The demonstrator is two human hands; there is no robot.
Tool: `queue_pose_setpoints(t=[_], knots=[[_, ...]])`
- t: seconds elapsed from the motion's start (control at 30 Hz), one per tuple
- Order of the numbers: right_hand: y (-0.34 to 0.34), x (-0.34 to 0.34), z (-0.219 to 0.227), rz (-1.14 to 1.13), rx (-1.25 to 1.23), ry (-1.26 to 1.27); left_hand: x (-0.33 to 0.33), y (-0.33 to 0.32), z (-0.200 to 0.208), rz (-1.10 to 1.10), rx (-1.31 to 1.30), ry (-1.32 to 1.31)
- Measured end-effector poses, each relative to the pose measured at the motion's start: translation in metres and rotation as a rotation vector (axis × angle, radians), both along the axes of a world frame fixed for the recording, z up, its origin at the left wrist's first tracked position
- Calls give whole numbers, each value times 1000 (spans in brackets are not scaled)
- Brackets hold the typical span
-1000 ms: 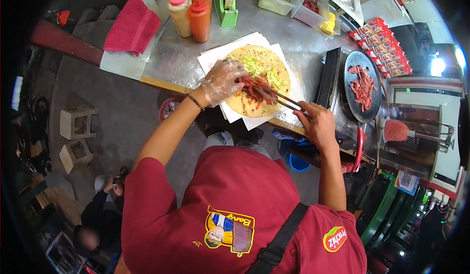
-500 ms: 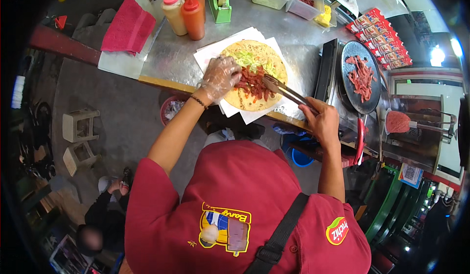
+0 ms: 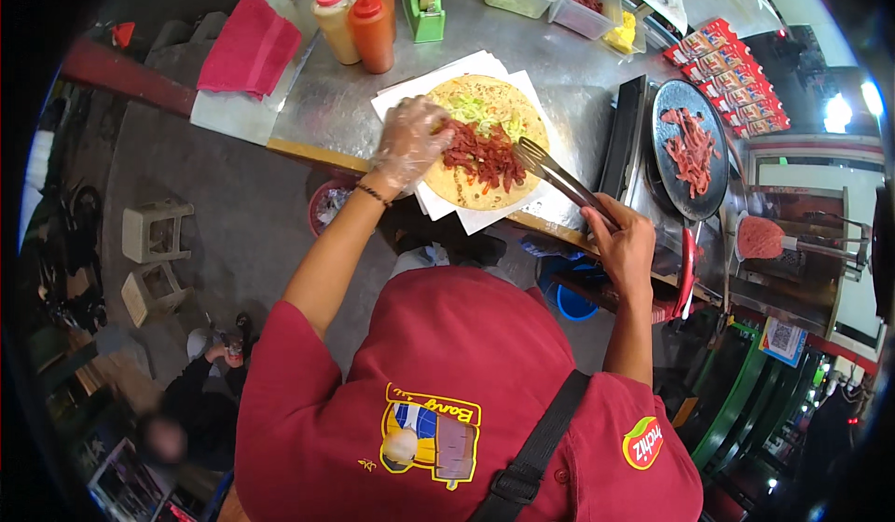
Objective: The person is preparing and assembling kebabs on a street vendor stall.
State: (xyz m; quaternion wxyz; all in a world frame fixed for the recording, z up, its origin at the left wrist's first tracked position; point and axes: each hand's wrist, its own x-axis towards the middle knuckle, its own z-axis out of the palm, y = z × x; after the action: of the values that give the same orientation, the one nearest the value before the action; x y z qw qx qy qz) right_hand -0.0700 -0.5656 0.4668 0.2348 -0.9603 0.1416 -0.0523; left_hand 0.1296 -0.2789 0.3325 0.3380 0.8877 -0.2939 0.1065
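A round flatbread (image 3: 450,189) lies on white paper sheets (image 3: 474,222) on the metal counter. Shredded lettuce (image 3: 483,112) and reddish-brown meat strips (image 3: 483,157) are spread across it. My left hand (image 3: 410,140), in a clear plastic glove, is over the bread's left side. Its fingers curl in at the left end of the meat; whether they pinch any is hidden. In my bare right hand (image 3: 623,242) are metal tongs (image 3: 564,179), held closed by the handles. Their tips rest at the right end of the meat, by the lettuce.
Squeeze bottles (image 3: 371,37) and a green tape dispenser (image 3: 425,9) stand behind the bread. Food tubs (image 3: 585,7) line the back. To the right, a dark round pan (image 3: 668,144) with a red handle holds more meat strips (image 3: 690,154). A red cloth (image 3: 247,47) hangs at left.
The tong tips have shifted right and slightly up, to the meat's right end. The meat is spread a little wider. My left hand has moved slightly left and up.
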Motion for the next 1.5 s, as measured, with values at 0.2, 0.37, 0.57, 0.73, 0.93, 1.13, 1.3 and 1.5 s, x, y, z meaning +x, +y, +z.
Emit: queue_pose_setpoints(t=[0.2,0.37,0.57,0.73,0.93,1.13,1.3,1.5], knots=[[2,0,-25,44,108,-2,-5,-2,-7,-109,-10,-371],[-20,4,-49,184,68,-35,-61,-8,-17,200,-425,-27],[-12,52,-24,343,-28,-42,-98,32,1,298,-357,102],[12,72,-15,523,-93,-152,-103,46,-22,351,-364,53],[9,72,-15,511,-153,-53,-114,56,-26,459,-463,55],[25,43,0,468,-32,-87,-122,57,-15,441,-488,125],[3,19,5,389,7,-116,-129,42,-16,433,-466,49],[-60,-23,6,366,94,-253,-159,-14,-2,432,-390,68]])
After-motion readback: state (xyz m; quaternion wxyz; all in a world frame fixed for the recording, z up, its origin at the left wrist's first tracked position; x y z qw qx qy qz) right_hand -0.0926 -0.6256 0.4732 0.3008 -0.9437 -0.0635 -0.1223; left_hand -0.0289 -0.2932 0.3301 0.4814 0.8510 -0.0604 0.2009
